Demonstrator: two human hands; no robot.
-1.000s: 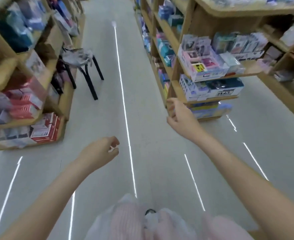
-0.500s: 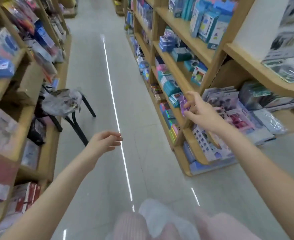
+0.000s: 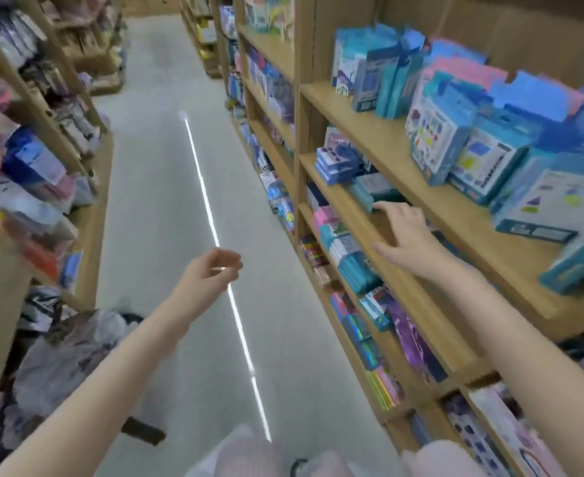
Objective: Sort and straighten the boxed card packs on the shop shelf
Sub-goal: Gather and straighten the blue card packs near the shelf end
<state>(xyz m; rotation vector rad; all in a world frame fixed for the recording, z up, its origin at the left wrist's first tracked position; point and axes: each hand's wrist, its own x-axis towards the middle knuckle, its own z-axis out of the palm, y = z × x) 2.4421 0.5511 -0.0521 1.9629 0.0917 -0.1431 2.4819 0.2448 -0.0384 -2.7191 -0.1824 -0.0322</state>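
Boxed card packs (image 3: 369, 185) lie in a low teal stack near the front edge of the middle shelf (image 3: 417, 294) on my right, just beside a short pile of blue-and-white packs (image 3: 335, 163) toward the shelf's left end. I see my right hand (image 3: 409, 235) reaching over that front edge, fingers spread and nearly straight, the fingertips (image 3: 381, 207) touching the near end of the teal stack; the thumb points back along the wooden lip. It grips nothing. My left hand (image 3: 211, 273) hangs out over the aisle floor (image 3: 152, 201), well apart from any shelf, with fingers loosely curled toward the thumb and nothing between them.

On the shelf above, taller blue boxes (image 3: 455, 146) stand and lean in an uneven row, and one teal box (image 3: 579, 263) lies tilted at the right end near the front edge. Below the middle shelf, more pink and teal packs (image 3: 345, 249) sit in rows. A bright strip of light (image 3: 214, 228) runs down the floor. Across the aisle, the left-hand shelving (image 3: 91, 215) holds blurred bagged goods, and a crumpled plastic bag (image 3: 73, 356) sits low at its near end.
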